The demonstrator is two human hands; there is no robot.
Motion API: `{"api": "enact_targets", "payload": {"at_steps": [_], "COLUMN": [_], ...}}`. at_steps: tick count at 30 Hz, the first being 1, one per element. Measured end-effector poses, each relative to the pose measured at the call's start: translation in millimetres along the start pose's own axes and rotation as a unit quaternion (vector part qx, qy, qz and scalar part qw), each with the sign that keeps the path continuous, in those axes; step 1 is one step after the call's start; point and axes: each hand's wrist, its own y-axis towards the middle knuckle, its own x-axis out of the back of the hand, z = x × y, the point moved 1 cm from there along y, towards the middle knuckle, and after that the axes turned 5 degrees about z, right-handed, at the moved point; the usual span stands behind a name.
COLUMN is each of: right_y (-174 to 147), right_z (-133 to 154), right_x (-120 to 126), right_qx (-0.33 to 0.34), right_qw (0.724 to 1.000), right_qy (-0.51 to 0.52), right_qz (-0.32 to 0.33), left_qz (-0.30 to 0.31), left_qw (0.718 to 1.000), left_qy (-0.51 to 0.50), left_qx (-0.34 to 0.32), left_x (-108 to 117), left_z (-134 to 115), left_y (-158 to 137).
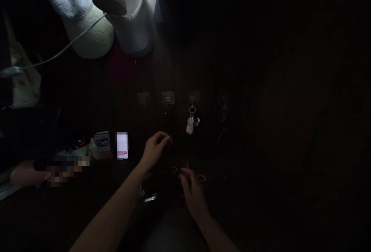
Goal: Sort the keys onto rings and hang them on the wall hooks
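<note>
My left hand is raised in front of the dark wall, with thumb and forefinger pinched together. A small glint shows at its fingertips, too dark to name. Lower and to the right, my right hand has its fingers apart, close over the dark surface. Beside its fingertips lies a small metal ring, and a yellow loop lies just behind the hand. A keychain with a pale charm hangs from a wall hook above. Whatever lies under the right hand is hidden.
More adhesive hooks line the wall; dark keys hang at the right. A lit phone stands left, beside a small box. Caps and a lamp with a cable are above. A shiny strip lies near my left forearm.
</note>
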Motion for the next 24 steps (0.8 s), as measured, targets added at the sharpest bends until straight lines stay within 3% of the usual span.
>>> {"api": "enact_targets", "payload": {"at_steps": [5,13,24], "right_y": [1.3,1.8,2.2], "right_z": [-2.9,-2.2,0.4], "right_x": [-3.6,-1.4,0.2], "right_qx": [0.022,0.021,0.036], "right_qw": [0.999,0.998,0.998], "right_qy": [-0.031,-0.045,-0.048], "right_qz": [0.026,0.032,0.018], "left_qz": [-0.058,-0.117,-0.155], "left_qw": [0.998,0.992,0.982], "left_qy": [-0.004,-0.035,0.020], "left_qx": [-0.038,0.019,0.103], "left_x": [12.7,12.3,8.8], "left_z": [-6.3,-7.0,3.7], "left_y": [53.9,119.3,140.3]}}
